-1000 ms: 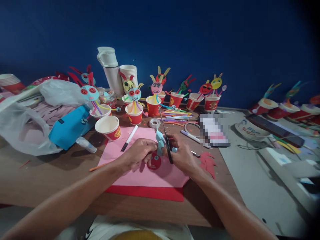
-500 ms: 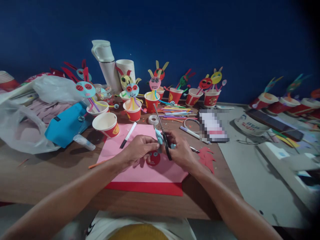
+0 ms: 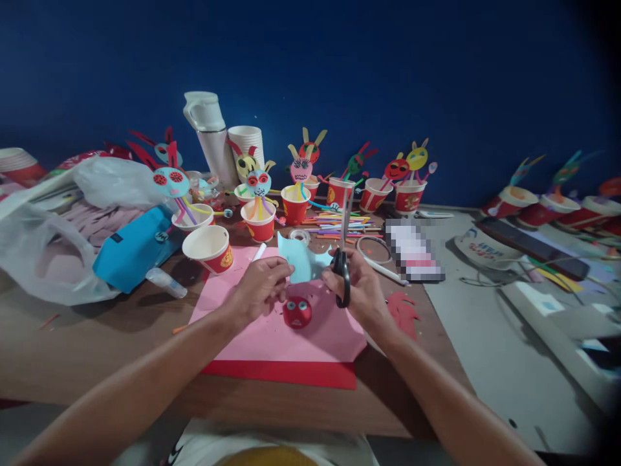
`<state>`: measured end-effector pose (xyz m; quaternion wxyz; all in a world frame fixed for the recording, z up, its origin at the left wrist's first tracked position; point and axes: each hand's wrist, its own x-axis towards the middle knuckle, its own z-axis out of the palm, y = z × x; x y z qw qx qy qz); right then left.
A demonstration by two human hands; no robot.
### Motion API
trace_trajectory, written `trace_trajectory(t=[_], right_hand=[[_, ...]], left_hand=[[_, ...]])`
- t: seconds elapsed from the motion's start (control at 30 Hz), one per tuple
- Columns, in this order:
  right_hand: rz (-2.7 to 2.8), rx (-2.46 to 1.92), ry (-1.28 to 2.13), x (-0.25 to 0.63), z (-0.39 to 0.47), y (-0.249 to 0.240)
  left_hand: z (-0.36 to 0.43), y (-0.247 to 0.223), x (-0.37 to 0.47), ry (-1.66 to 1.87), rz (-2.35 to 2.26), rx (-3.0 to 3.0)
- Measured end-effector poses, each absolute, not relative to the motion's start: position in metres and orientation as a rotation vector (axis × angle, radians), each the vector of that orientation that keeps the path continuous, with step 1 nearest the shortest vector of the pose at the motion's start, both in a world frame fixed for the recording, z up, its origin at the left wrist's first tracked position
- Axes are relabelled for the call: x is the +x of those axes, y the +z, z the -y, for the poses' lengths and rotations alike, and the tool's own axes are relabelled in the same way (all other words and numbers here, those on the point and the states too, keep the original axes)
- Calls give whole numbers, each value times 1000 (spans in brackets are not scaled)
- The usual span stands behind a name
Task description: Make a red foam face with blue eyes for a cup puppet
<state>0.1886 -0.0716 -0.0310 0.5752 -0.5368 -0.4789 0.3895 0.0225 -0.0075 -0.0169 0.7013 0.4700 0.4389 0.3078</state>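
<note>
My left hand (image 3: 261, 286) pinches the edge of a light blue paper piece (image 3: 295, 260) with an irregular cut outline. My right hand (image 3: 363, 288) has its fingers in the black handles of a pair of scissors (image 3: 342, 278), whose blades point up and away. More light blue paper (image 3: 319, 263) shows by the right fingertips; whether it joins the first piece I cannot tell. Below the hands, a red paper face (image 3: 297, 313) with light eyes lies on a pink sheet (image 3: 257, 343). Behind the left hand, a white marker (image 3: 259, 251) is partly hidden.
Red cups (image 3: 258, 220) with straw-and-paper figures line the back. A paper cup (image 3: 207, 251) stands left of the sheet. Loose straws (image 3: 344, 225), a tape roll (image 3: 299, 237), a phone (image 3: 414, 249) and red scraps (image 3: 403, 312) lie about. Plastic bags (image 3: 53, 259) fill the left.
The scissors have moved right, away from my left hand, and stand more upright. My left hand has shifted slightly left, and the blue paper now shows broad side on. The red face is more exposed.
</note>
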Motion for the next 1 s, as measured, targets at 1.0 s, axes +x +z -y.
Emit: trace_trajectory(t=[1.0], right_hand=[[2053, -2140, 81, 208, 70, -32]], left_hand=[[-8, -5, 2, 1199, -790, 892]])
